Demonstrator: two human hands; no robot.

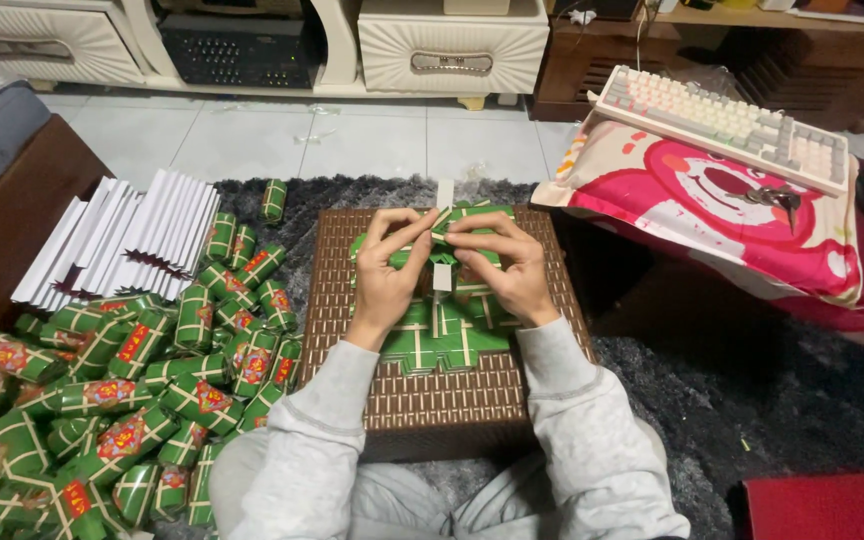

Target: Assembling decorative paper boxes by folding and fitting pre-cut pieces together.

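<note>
Left hand (pixel 384 268) and right hand (pixel 508 262) both pinch one green paper box (pixel 452 222) mid-fold; finished boxes (pixel 142 390) heaped at 9 o'clock, flat blanks (pixel 442 335) remaining beneath.

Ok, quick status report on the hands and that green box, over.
Left hand and right hand both pinching the green paper box mid-fold. Flat green sheets underneath on the brown woven box. Nothing blocking.

The person wears a light grey sweatshirt with long, ribbed-cuff sleeves and light grey trousers; both hands are bare.
</note>
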